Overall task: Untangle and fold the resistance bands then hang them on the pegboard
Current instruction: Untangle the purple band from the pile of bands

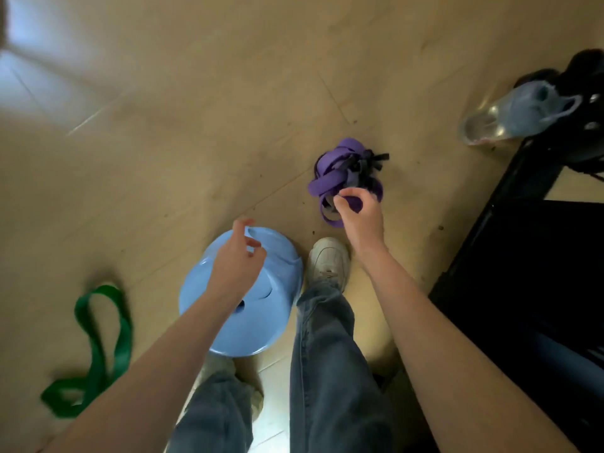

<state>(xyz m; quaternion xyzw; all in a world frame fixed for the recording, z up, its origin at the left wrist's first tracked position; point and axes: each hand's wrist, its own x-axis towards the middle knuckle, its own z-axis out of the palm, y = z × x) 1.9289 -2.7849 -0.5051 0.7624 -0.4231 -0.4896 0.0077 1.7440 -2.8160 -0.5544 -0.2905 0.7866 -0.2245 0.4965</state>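
A tangled bundle of purple and black resistance bands point(340, 171) lies on the tan floor ahead of my feet. My right hand point(358, 210) pinches a purple loop at the near side of that bundle. My left hand point(238, 259) hovers over a blue plastic stool point(277, 308) with its fingers loosely apart and nothing in them. A green resistance band point(101, 341) lies loose and looped on the floor at the lower left, apart from both hands. No pegboard is in view.
My white shoe point(328, 259) and jeans stand between the stool and a black piece of furniture point(523, 289) on the right. A clear bottle with a blue cloth point(523, 112) lies at the upper right.
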